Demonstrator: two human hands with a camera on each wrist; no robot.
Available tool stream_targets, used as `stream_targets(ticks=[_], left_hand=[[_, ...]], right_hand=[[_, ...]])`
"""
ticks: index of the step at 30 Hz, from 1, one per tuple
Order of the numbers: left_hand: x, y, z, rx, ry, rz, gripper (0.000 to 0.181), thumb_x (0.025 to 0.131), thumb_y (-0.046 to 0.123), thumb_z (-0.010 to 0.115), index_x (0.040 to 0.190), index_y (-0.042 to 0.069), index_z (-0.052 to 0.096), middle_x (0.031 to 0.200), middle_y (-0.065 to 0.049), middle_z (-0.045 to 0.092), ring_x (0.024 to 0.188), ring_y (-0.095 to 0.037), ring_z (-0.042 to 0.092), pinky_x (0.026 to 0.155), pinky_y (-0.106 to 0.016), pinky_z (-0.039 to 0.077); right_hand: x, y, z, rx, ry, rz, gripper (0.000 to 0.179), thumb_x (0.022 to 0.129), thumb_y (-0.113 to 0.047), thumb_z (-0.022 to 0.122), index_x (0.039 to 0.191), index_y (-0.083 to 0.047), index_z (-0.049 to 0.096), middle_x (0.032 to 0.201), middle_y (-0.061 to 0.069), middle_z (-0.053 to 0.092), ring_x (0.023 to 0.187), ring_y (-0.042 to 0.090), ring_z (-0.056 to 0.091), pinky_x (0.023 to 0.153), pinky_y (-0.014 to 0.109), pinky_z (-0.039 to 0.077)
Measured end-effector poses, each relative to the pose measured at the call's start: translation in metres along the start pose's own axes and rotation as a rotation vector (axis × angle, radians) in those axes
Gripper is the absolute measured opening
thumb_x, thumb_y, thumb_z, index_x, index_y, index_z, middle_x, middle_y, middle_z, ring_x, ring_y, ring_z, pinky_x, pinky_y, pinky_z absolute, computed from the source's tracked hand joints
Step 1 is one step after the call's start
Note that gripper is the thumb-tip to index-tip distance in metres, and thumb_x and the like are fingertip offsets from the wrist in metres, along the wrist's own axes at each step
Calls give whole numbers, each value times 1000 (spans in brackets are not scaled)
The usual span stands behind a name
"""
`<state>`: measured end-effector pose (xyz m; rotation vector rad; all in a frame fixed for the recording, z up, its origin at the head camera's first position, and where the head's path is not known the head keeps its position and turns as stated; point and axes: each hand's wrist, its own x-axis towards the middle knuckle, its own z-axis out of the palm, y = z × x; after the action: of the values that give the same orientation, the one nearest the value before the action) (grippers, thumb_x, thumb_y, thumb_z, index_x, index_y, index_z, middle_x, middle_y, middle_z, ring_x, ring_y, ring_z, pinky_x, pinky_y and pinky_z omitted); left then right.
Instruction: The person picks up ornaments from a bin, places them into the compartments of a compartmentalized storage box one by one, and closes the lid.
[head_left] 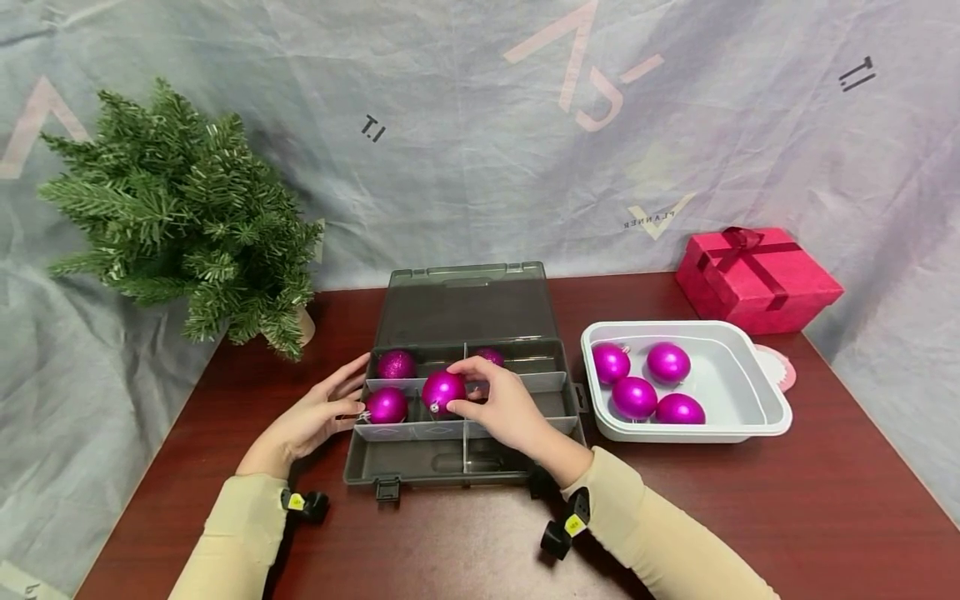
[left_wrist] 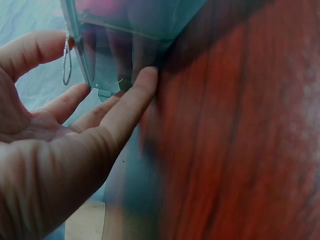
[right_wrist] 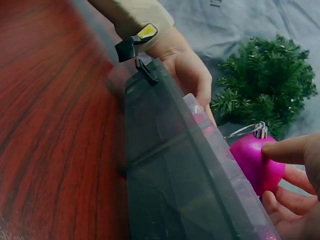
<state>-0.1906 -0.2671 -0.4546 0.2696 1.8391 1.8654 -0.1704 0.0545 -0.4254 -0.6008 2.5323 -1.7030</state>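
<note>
My right hand (head_left: pixel 512 408) pinches a shiny magenta Christmas ball (head_left: pixel 442 389) between thumb and fingers, over the middle row of a dark see-through compartment box (head_left: pixel 408 454). In the right wrist view the silver cap and hanging loop of that ball (right_wrist: pixel 257 162) show at its top. Along the box's left wall, my left hand (head_left: pixel 318 414) lies with fingers extended, thumb at the rim. Near that thumb sits another magenta ball (head_left: pixel 387 406) in the middle-left compartment. The back row holds a glittery ball (head_left: pixel 397 364) and a second one (head_left: pixel 491 357), partly hidden by my right hand.
A white tub (head_left: pixel 750 417) with several magenta balls stands right of the box. Behind it are a red gift box (head_left: pixel 761 279) and a pink-and-white item (head_left: pixel 780 367). The box lid (head_left: pixel 465 308) lies back. An artificial fir tree (head_left: pixel 187 217) stands at the left rear.
</note>
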Motion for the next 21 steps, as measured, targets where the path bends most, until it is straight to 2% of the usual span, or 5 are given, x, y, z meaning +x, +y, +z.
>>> stream_targets(ticks=[3, 7, 10, 15, 21], left_hand=[[0, 1, 1, 4, 3, -6, 85, 99, -1, 56, 166, 16, 7, 167, -25, 6, 152, -43, 7, 106, -48, 40], [-1, 1, 1, 12, 7, -6, 85, 98, -1, 56, 166, 16, 7, 167, -26, 5, 152, -43, 6, 109, -58, 33], [-1, 0, 0, 14, 6, -7, 85, 98, 0, 56, 166, 16, 7, 167, -26, 4, 152, -44, 6, 110, -62, 29], [-1, 0, 1, 8, 10, -15, 85, 98, -1, 56, 166, 17, 7, 167, -24, 6, 153, -42, 7, 110, -61, 30], [-2, 1, 2, 8, 7, -15, 85, 99, 0, 56, 166, 17, 7, 167, -25, 5, 152, -42, 7, 109, -57, 34]], right_hand=[[0, 1, 4, -57, 27, -7, 40, 81, -5, 87, 117, -9, 70, 109, 7, 72, 95, 22, 69, 84, 36, 56], [-1, 2, 7, -157, 35, -42, 39, 80, -8, 88, 115, -10, 70, 106, 5, 72, 90, 20, 68, 81, 37, 55], [-1, 1, 6, -193, 25, -70, 37, 81, -8, 87, 114, -8, 70, 108, 6, 72, 93, 22, 69, 83, 38, 55], [-5, -3, -6, -131, -6, -98, 34, 84, -5, 83, 115, -5, 71, 111, 11, 73, 102, 28, 70, 90, 43, 54], [-11, -18, -42, 26, 25, -116, 27, 90, -3, 77, 116, -4, 71, 112, 8, 73, 104, 31, 68, 92, 41, 54]])
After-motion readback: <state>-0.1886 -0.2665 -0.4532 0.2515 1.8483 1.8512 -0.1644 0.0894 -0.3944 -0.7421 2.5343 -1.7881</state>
